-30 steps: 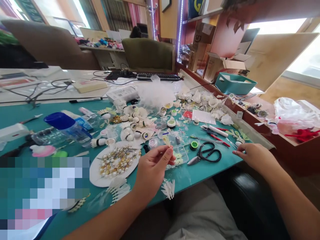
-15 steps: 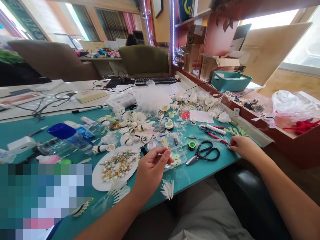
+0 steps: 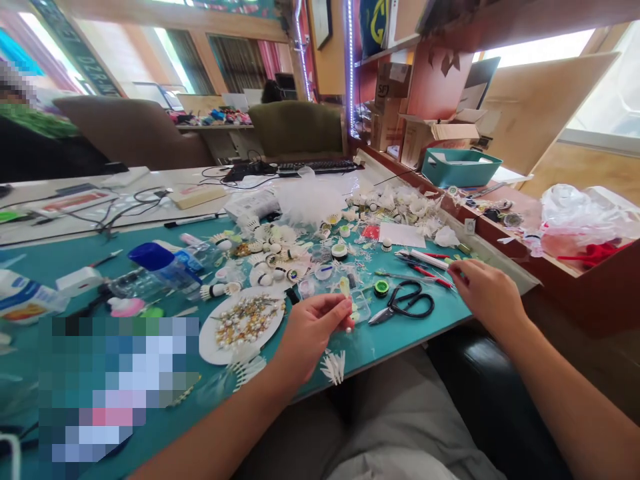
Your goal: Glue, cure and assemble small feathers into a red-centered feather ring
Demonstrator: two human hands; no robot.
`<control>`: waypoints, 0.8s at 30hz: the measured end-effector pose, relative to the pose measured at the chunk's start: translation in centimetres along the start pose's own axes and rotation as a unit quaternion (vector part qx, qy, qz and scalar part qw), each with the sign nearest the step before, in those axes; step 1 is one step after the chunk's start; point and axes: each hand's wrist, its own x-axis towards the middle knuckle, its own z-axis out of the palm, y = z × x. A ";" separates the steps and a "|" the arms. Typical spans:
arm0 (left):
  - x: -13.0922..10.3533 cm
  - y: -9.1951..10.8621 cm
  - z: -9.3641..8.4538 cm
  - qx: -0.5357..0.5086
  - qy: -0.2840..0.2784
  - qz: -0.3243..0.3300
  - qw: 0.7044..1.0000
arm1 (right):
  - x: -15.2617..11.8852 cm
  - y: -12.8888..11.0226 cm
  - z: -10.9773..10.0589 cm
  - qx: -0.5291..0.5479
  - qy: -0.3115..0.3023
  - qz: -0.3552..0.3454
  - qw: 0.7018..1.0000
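Pinched between the thumb and fingers of my left hand (image 3: pixel 317 330) is a small pale yellow petal-like piece (image 3: pixel 345 287), with a pearl bead (image 3: pixel 349 330) just below the fingertips. My right hand (image 3: pixel 487 293) is over the right part of the teal mat, fingers bent together beside the white pen (image 3: pixel 429 259); what they hold, if anything, is too small to tell. Black-handled scissors (image 3: pixel 403 303) lie between the hands, near a green round container (image 3: pixel 381 288). A clear compartment box (image 3: pixel 361 303) is partly hidden behind my left hand.
A white plate of beads (image 3: pixel 213 333) is left of my left hand. Shuttlecocks (image 3: pixel 267 273) and feathers pile up behind. A blue-capped bottle (image 3: pixel 160 263) lies at the left, a teal basket (image 3: pixel 463 168) at the back right.
My right hand has risen slightly and moved back from the mat's front edge toward the pens. The petal-like piece stands more upright in my left hand, and the pearl now shows. The view has shifted left.
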 end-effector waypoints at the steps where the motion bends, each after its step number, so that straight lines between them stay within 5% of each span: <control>1: -0.4 0.2 0.3 -0.018 -0.006 -0.017 1.000 | -1.1 -1.6 -0.6 0.013 0.044 -0.045 0.998; 2: -0.9 0.5 0.6 -0.036 -0.014 -0.036 0.999 | -2.2 -3.3 -1.2 0.059 0.123 -0.175 0.975; 4: -1.9 0.9 1.0 -0.068 -0.031 -0.072 0.995 | -4.3 -6.8 -2.4 0.115 0.200 -0.409 0.883; 6: -3.1 1.3 1.2 -0.096 -0.043 -0.098 0.990 | -5.8 -9.7 -3.3 0.135 0.206 -0.507 0.826; 11: -5.5 1.5 1.1 -0.155 -0.057 -0.110 0.980 | -6.7 -13.5 -4.2 0.186 0.176 -0.507 0.823; 24: -8.5 1.1 -1.2 -0.284 -0.010 -0.089 0.955 | -5.7 -17.1 -5.3 0.148 0.161 -0.517 0.828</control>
